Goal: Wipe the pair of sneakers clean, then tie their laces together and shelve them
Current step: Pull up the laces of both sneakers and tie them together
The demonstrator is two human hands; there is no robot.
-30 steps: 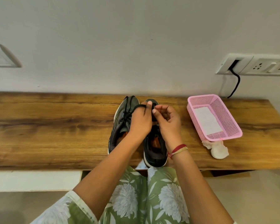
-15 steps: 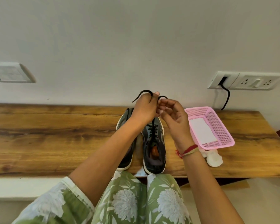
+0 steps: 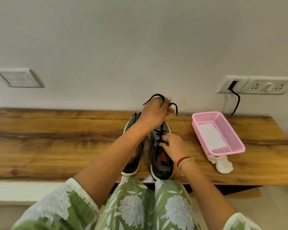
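Two dark sneakers stand side by side on the wooden shelf (image 3: 56, 138), toes toward the wall. My forearm partly covers the left sneaker (image 3: 131, 163); the right sneaker (image 3: 161, 166) shows its lacing. My left hand (image 3: 154, 113) is raised above the toes and grips the black laces (image 3: 154, 97), whose loose ends curl out on both sides of the fist. A taut lace runs down from it to the right sneaker. My right hand (image 3: 171, 145) rests on that sneaker's tongue and pinches the lacing there.
A pink mesh basket (image 3: 234, 145) with a white sheet inside stands right of the sneakers. A crumpled white wipe (image 3: 223, 165) lies at its near end. A socket panel with a black cable (image 3: 236, 103) is on the wall, a switch plate (image 3: 19, 78) at left.
My right hand has let go of the lace ends and dropped onto the right sneaker's lacing. My left hand stays raised with the laces in its grip.
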